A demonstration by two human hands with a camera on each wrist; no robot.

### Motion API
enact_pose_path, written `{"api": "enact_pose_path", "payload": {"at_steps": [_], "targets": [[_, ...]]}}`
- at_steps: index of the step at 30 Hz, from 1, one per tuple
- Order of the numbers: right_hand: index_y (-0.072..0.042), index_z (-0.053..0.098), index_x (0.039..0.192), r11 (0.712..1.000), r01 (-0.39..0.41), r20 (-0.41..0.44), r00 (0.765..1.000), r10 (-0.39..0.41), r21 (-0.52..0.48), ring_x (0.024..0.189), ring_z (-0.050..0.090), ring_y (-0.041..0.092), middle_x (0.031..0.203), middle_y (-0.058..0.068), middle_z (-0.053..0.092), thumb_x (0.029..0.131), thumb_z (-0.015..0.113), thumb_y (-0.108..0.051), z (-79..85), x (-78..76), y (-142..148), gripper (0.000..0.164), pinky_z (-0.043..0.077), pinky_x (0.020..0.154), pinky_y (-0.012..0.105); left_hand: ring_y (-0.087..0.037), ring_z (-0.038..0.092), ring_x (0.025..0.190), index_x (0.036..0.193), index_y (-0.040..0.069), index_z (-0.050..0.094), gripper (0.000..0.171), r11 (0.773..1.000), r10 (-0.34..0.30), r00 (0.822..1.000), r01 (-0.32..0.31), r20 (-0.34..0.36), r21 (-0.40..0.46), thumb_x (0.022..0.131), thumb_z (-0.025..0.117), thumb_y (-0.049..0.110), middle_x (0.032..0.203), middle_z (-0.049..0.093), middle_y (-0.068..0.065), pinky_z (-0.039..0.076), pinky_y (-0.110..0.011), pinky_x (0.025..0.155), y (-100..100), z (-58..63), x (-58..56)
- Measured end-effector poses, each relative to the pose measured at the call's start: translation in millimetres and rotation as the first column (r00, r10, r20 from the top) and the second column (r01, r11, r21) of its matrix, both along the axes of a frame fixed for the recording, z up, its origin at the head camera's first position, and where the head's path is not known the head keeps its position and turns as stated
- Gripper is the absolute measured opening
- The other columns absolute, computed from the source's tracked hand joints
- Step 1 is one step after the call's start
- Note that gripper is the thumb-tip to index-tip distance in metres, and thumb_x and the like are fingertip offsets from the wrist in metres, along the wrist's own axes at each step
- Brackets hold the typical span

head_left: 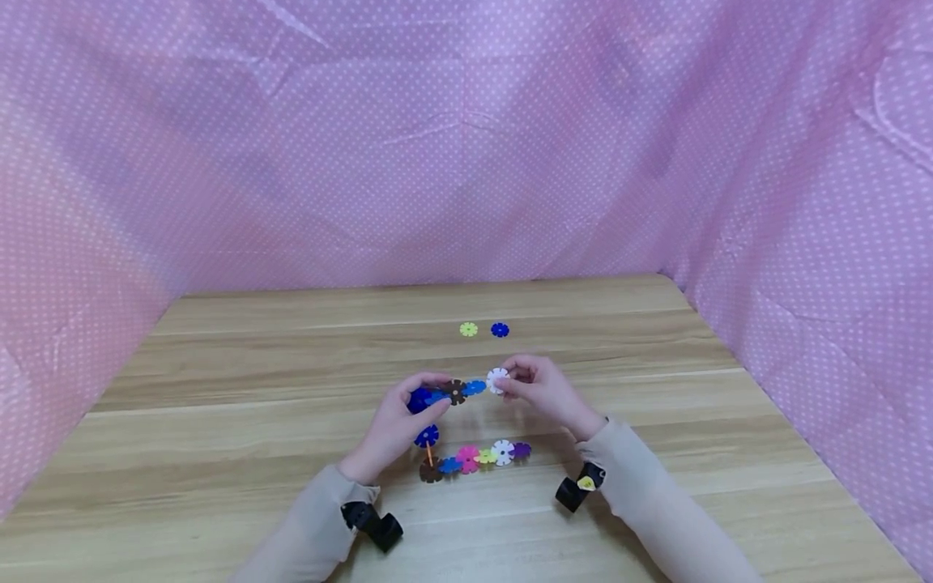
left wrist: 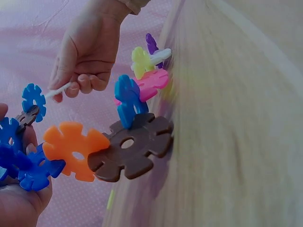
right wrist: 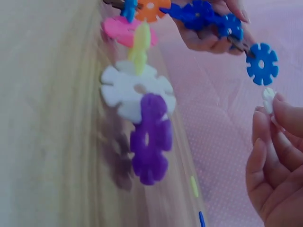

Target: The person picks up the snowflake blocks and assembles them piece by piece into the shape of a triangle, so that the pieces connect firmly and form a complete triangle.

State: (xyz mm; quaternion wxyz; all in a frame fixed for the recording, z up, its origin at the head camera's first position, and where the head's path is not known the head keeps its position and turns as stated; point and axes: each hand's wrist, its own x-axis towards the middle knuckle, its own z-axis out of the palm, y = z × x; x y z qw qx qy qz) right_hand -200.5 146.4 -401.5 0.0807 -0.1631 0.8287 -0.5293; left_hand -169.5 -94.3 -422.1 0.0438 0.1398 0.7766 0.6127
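Note:
My left hand [head_left: 394,425] grips one end section of a chain of flower-shaped notched plastic discs, where dark blue discs [left wrist: 35,170], a brown disc [head_left: 457,393] and a light blue disc [right wrist: 262,64] are joined. Between thumb and fingers, my right hand [head_left: 545,390] pinches a white disc [head_left: 497,380]. Its edge faces the light blue disc's rim; whether they touch I cannot tell. From the left hand the chain bends nearer through an orange disc [left wrist: 75,151] to a larger-looking brown disc [left wrist: 130,147], then runs right through light blue, pink [head_left: 468,459], yellow and white to a purple disc [right wrist: 151,139].
Beyond the hands, a loose yellow-green disc [head_left: 469,329] and a loose dark blue disc [head_left: 500,330] lie flat on the wooden table [head_left: 255,348]. Pink dotted cloth [head_left: 437,162] hangs along the table's back and sides. Each wrist carries a black camera strap.

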Motion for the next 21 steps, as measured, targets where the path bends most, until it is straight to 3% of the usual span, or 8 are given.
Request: {"api": "enact_pose_path", "payload": {"at_steps": [9, 12, 17, 21], "targets": [[0.0, 0.066, 0.112, 0.999, 0.012, -0.073, 0.997, -0.009, 0.037, 0.077, 0.065, 0.018, 0.089, 0.01, 0.069, 0.092, 0.06, -0.01, 3.4, 15.1, 3, 0.023, 0.055, 0.075, 0.044, -0.021, 0.056, 0.112, 0.117, 0.012, 0.064, 0.031, 1.0, -0.014, 0.999, 0.013, -0.051, -0.007, 0.086, 0.068, 0.01, 0.118, 0.064, -0.004, 0.041, -0.044, 0.101, 6, 4.3, 4.6], [-0.001, 0.065, 0.112, 0.998, 0.017, -0.13, 0.991, -0.01, 0.055, 0.074, 0.064, 0.015, 0.084, 0.008, 0.069, 0.091, 0.063, -0.011, 3.8, 19.2, 5, 0.023, 0.055, 0.069, 0.037, -0.022, 0.056, 0.114, 0.116, 0.013, 0.065, 0.031, 1.0, 0.001, 0.999, -0.002, -0.054, -0.013, 0.086, 0.068, 0.008, 0.118, 0.064, -0.003, 0.04, -0.046, 0.102, 8, 5.0, 5.7], [-0.003, 0.066, 0.107, 0.998, 0.016, -0.268, 0.963, 0.0, 0.057, 0.071, 0.064, 0.012, 0.078, 0.007, 0.068, 0.087, 0.066, -0.007, 4.4, 24.5, 7, 0.02, 0.052, 0.064, 0.023, -0.022, 0.056, 0.113, 0.114, 0.012, 0.067, 0.03, 0.999, 0.02, 0.997, -0.022, -0.072, -0.031, 0.085, 0.068, 0.005, 0.118, 0.065, -0.003, 0.042, -0.047, 0.1, 10, 4.4, 7.2], [-0.003, 0.067, 0.103, 0.999, -0.007, -0.346, 0.938, 0.017, 0.031, 0.071, 0.064, 0.008, 0.083, 0.007, 0.07, 0.086, 0.067, -0.004, 3.9, 26.5, 8, 0.017, 0.054, 0.064, 0.024, -0.022, 0.058, 0.109, 0.112, 0.011, 0.068, 0.029, 0.999, 0.026, 0.996, -0.03, -0.091, -0.034, 0.084, 0.069, 0.004, 0.114, 0.066, -0.004, 0.045, -0.042, 0.097, 11, 3.9, 8.2]]}}
